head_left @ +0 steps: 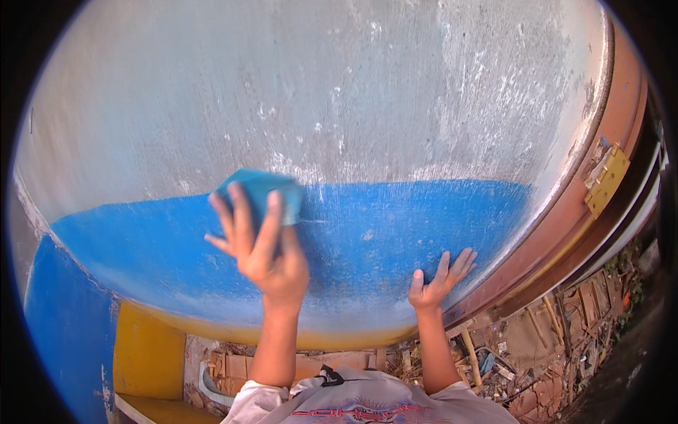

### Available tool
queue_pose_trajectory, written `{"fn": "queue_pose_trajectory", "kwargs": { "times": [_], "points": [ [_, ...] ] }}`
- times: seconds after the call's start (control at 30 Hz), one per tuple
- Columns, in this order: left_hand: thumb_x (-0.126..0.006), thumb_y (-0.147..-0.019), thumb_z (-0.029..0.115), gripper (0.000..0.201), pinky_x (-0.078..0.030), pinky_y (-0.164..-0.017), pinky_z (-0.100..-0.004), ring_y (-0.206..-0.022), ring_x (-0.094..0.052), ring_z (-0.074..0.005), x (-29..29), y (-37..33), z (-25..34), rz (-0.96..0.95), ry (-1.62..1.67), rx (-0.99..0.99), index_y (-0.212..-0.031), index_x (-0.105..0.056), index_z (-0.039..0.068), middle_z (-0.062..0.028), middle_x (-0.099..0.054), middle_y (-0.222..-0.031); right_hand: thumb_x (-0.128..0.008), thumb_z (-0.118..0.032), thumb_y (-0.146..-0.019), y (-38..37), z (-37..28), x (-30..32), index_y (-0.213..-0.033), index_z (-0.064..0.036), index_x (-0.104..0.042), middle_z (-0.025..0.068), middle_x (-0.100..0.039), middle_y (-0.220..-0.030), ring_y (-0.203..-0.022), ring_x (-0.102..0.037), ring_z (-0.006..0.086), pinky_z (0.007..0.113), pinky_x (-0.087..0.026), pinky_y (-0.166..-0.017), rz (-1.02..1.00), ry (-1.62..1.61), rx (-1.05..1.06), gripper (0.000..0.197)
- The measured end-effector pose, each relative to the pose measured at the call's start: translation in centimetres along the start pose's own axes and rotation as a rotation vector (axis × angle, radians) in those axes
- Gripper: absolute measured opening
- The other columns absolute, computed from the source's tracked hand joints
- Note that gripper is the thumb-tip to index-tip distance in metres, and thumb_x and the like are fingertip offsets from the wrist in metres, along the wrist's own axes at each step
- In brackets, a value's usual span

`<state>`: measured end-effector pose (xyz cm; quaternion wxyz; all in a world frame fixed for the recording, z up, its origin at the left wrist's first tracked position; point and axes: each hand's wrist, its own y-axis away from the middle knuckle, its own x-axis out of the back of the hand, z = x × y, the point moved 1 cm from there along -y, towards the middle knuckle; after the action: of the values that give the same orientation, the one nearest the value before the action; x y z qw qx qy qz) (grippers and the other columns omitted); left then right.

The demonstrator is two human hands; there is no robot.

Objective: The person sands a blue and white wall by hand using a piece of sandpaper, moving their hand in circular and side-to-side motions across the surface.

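A wall [339, 106] rises in front of me, grey on top with white scuffs and a blue band [395, 226] below. My left hand [272, 258] presses a teal sheet [258, 182], which looks like sandpaper, against the wall where grey meets blue. Its fingers lie spread over the sheet, and both are blurred by motion. Farther right and lower, my right hand [436, 286] rests on the blue band near the wall's right edge. Its fingers are apart, pale with dust, and it holds nothing.
A brown wooden frame [565, 233] with a yellow hinge [607, 181] borders the wall on the right. Sticks and broken debris [551, 353] cover the ground at lower right. To the lower left stand a blue side wall [63, 325] and a yellow block [148, 353].
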<state>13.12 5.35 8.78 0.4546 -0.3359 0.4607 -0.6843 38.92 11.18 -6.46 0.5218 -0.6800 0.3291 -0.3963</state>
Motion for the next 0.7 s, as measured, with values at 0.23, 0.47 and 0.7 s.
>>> {"fn": "queue_pose_trajectory", "kwargs": {
  "times": [0.23, 0.47, 0.7],
  "points": [
    [-0.060, -0.082, 0.001, 0.043, 0.007, -0.110, -0.0649, -0.145, -0.024, -0.0366, 0.1, 10.2, -1.3, -0.049, -0.059, -0.038, -0.121, -0.068, 0.018, -0.0140, -0.043, -0.148, -0.046, -0.047, -0.093, 0.0, 0.0, -0.3, -0.146, -0.0137, -0.039, 0.0248, -0.022, -0.155, -0.144, -0.014, 0.0461, 0.066, -0.002, -0.112, 0.059, -0.046, 0.021, 0.062],
    [-0.064, -0.085, 0.009, 0.041, 0.010, -0.108, -0.0664, -0.144, -0.026, -0.0354, -2.2, 0.1, 3.8, -0.014, -0.063, -0.105, -0.122, -0.068, 0.025, -0.0100, -0.045, -0.147, -0.045, -0.045, -0.095, 0.8, 0.9, 0.0, -0.149, -0.0115, -0.034, 0.0258, -0.018, -0.156, -0.144, -0.012, 0.0475, 0.066, -0.002, -0.112, -0.007, -0.015, 0.064, 0.065],
    [-0.064, -0.083, 0.004, 0.038, 0.011, -0.108, -0.0677, -0.145, -0.025, -0.0342, -2.5, 8.6, 2.7, -0.093, -0.079, -0.109, -0.116, -0.071, 0.023, -0.0112, -0.046, -0.146, -0.046, -0.046, -0.094, 0.6, 0.7, 0.1, -0.148, -0.0124, -0.035, 0.0248, -0.016, -0.157, -0.145, -0.007, 0.0463, 0.067, 0.002, -0.111, -0.032, -0.050, 0.070, 0.065]
  ]
}}
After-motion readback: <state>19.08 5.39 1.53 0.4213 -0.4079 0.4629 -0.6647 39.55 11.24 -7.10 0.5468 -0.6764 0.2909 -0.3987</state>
